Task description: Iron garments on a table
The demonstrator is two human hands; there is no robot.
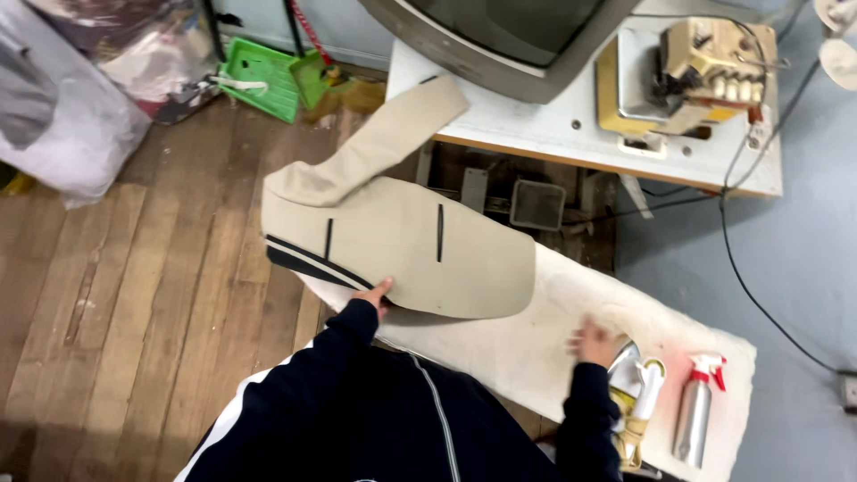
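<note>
A beige cut garment panel point(402, 236) with dark slits and a dark striped edge lies across the left end of a white padded ironing board point(527, 344), one long strip reaching up toward a sewing table. My left hand point(375, 293) presses flat on the panel's near edge. My right hand point(591, 343) hovers over the bare board, blurred, fingers apart, just left of an iron point(636, 386). It holds nothing that I can see.
A silver spray bottle point(696, 406) with a red-and-white nozzle stands at the board's right end. Behind are a white sewing table point(544, 125) with a cream overlock machine point(705, 62), a grey monitor, floor cables, a green dustpan point(263, 76) and plastic bags on wooden flooring.
</note>
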